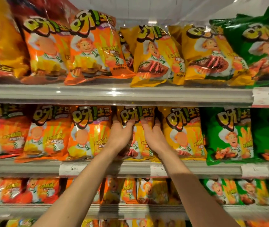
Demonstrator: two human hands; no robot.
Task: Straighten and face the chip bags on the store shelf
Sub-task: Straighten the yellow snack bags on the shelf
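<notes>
Both my hands grip one yellow chip bag (137, 115) standing upright in the middle row of the store shelf. My left hand (120, 135) holds its left edge, fingers curled behind it. My right hand (153, 135) holds its right edge the same way. Most of the bag's front is hidden by my hands and wrists. An orange bag (88, 131) stands right beside it on the left, and another yellow bag (182, 131) on the right.
Green bags (227, 135) fill the row's right end. The upper shelf (114, 94) carries orange, yellow and green bags, some leaning. A lower shelf (130, 208) holds more bags. Price tags (72, 168) sit on the shelf rails.
</notes>
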